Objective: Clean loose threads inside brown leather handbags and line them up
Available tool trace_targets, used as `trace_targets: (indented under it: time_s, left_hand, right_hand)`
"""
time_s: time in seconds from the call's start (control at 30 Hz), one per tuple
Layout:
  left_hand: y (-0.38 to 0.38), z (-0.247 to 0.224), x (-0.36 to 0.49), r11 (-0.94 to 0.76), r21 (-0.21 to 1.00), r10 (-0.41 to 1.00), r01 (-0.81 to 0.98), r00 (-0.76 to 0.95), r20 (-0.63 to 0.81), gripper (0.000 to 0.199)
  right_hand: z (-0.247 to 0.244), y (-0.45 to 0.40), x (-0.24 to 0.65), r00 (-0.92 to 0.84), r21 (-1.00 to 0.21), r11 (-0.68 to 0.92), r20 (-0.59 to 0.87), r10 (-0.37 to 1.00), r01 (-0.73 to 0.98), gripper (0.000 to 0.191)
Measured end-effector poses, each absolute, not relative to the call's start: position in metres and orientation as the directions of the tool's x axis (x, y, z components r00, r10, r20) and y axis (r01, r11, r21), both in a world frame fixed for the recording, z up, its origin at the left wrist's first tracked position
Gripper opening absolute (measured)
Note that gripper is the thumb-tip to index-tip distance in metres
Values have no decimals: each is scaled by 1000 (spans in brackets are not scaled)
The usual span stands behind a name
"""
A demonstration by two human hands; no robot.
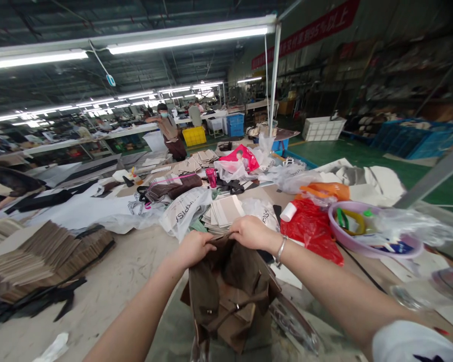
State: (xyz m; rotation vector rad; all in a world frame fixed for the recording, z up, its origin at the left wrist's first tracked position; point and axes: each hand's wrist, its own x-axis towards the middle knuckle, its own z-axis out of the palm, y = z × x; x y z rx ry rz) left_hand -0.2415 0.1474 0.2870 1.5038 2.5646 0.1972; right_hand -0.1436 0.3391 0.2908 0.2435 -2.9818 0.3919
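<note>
A brown bag (230,301) stands in front of me at the table's near edge, its mouth facing up toward me. My left hand (196,247) pinches the far rim of the bag on the left. Further right on that same rim, my right hand (253,232) is also closed, with a silver bracelet on its wrist. Small metal pieces show on the bag's near side. Just beyond my hands lies a stack of beige card pieces (226,210). The inside of the bag is dark and hard to make out.
Stacked beige panels (41,251) and black strips (33,301) lie at the left. To the right are a red plastic bag (309,229), a white roll (288,212) and a purple basin (335,236) with odds and ends. A metal post (434,173) rises at the right. A person (169,133) stands farther back.
</note>
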Motion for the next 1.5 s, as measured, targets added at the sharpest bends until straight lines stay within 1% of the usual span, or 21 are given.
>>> trace_targets:
  time_s: [0.17, 0.23, 0.37, 0.47, 0.6, 0.77, 0.9, 1.03, 1.2, 1.3, 1.4, 1.5]
  left_hand:
    - [151, 290, -249, 420, 275, 906, 865, -415, -79, 11]
    - [151, 289, -249, 398, 330, 915, 856, -398, -70, 16]
    - [150, 288, -246, 368, 413, 921, 833, -387, -40, 34]
    - [149, 287, -246, 362, 413, 919, 836, -395, -6, 25]
    - [149, 285, -248, 351, 394, 920, 849, -391, 24, 24]
    - [150, 283, -249, 334, 446, 920, 830, -390, 37, 21]
    - [153, 283, -248, 346, 501, 904, 793, -424, 47, 18]
    - [155, 283, -247, 363, 491, 897, 792, -441, 47, 21]
    - [155, 283, -248, 386, 458, 891, 801, -453, 41, 24]
    - [156, 281, -248, 418, 455, 873, 786, -487, 39, 25]
    - [158, 281, -247, 425, 467, 866, 776, -499, 42, 25]
    - [158, 281, -245, 426, 471, 862, 773, -504, 48, 24]
  right_hand:
    - [286, 347, -151, -971, -337, 915, 155, -180, -223, 19]
    - [284, 348, -153, -970, -341, 912, 164, -179, -226, 18]
    - [284, 349, -154, -969, -319, 921, 173, -176, -225, 15]
    - [283, 349, -154, -968, -338, 912, 171, -183, -232, 14]
    - [280, 351, -156, -953, -399, 870, 199, -227, -290, 12]
    - [274, 357, -161, -922, -491, 782, 239, -303, -384, 13]
    - [272, 362, -163, -913, -544, 733, 261, -315, -408, 12]
    - [270, 363, -165, -916, -565, 720, 255, -311, -402, 11]
    - [266, 363, -165, -919, -559, 729, 251, -304, -394, 11]
    - [266, 366, -163, -923, -589, 711, 236, -304, -385, 16]
    - [270, 370, -160, -927, -608, 700, 221, -304, -375, 30]
    - [279, 369, -156, -918, -521, 758, 263, -296, -394, 42]
